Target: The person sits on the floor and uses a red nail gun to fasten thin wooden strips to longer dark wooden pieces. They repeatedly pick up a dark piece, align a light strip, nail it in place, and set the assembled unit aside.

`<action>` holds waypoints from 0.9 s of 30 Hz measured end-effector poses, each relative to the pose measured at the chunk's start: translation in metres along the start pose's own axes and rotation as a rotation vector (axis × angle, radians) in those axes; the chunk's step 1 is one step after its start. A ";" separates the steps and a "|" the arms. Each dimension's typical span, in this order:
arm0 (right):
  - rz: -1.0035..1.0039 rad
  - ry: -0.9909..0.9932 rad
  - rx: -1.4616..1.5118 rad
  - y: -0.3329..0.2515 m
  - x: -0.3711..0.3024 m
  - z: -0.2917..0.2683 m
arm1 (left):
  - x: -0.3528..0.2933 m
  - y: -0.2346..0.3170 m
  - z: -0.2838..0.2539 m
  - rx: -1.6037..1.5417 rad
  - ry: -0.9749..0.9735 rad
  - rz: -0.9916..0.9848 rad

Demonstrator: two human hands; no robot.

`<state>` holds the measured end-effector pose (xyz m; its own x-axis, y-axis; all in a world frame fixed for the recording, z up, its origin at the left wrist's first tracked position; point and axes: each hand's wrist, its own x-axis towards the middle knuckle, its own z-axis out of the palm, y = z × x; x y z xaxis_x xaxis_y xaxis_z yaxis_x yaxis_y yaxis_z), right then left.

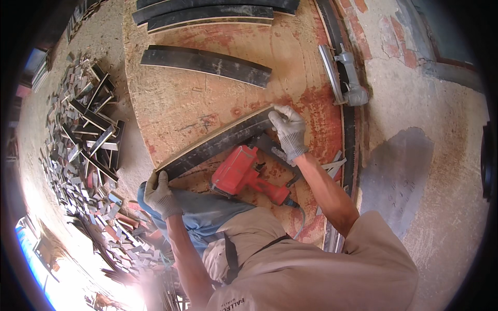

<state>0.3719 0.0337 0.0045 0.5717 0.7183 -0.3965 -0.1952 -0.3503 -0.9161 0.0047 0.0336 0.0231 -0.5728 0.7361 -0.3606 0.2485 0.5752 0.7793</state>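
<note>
A long black-faced wooden strip (215,145) with a pale edge slants across the worktable in front of me. My left hand (162,197), gloved, grips its near left end with the thumb on top. At the far right end, my gloved right hand (290,132) is closed on the same strip. Just below the strip lies a red nail gun (234,170) with a hose at its handle, close to my right forearm. Another dark piece (275,150) lies partly under the held strip, beside the nail gun.
A single curved black strip (207,65) lies farther up the stained plywood tabletop (176,109), with several more stacked strips (207,19) behind it. A grey pneumatic tool (353,78) rests along the right edge. Wood offcuts (85,176) are heaped on the floor at left.
</note>
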 end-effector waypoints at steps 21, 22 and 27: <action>-0.167 -0.120 -0.093 -0.027 0.022 0.005 | 0.027 0.072 0.018 0.081 -0.064 0.210; -0.165 -0.122 -0.060 -0.036 0.028 0.011 | 0.041 0.072 0.022 0.045 -0.060 0.248; -0.019 -0.197 -0.169 -0.053 0.046 0.006 | 0.085 0.059 0.009 -0.199 -0.323 0.173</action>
<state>0.4035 0.0888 0.0351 0.4049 0.8231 -0.3981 -0.0404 -0.4189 -0.9071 -0.0222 0.1329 0.0340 -0.2538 0.9082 -0.3329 0.1456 0.3761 0.9151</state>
